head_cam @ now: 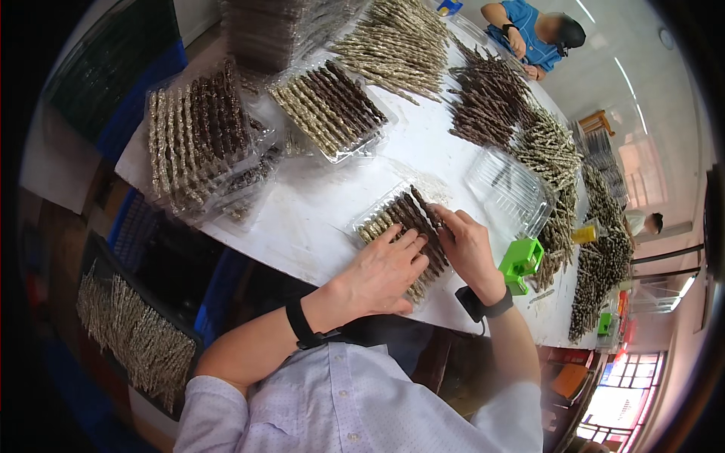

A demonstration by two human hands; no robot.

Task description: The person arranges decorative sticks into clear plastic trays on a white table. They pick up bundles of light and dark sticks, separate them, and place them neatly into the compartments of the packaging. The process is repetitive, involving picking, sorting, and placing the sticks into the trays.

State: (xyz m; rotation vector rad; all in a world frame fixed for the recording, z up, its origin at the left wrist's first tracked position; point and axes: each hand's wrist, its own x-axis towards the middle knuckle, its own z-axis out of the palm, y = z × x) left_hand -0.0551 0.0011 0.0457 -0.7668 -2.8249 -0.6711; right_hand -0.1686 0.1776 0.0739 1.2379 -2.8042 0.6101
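A clear plastic tray (pixel 362 219) with rows of pale and dark knobbly dried sticks lies on the white table in front of me. My left hand (pixel 388 269) rests flat over the rows, fingertips on the sticks. My right hand (pixel 467 243) is at the tray's right side, its thumb and fingers around a dark stick (pixel 422 201) at the end of the rows. An empty clear ribbed tray (pixel 512 189) lies beyond my right hand. A bright green plastic tool (pixel 521 263), perhaps a tape dispenser, stands beside my right wrist.
Filled trays (pixel 195 141) are stacked at the left, with another filled tray (pixel 331 110) nearby. Loose pale sticks (pixel 396 45), dark sticks (pixel 490 93) and further heaps (pixel 600 255) cover the far and right table. A dark crate (pixel 136 334) holds sticks at lower left. A person in blue (pixel 524 34) sits across.
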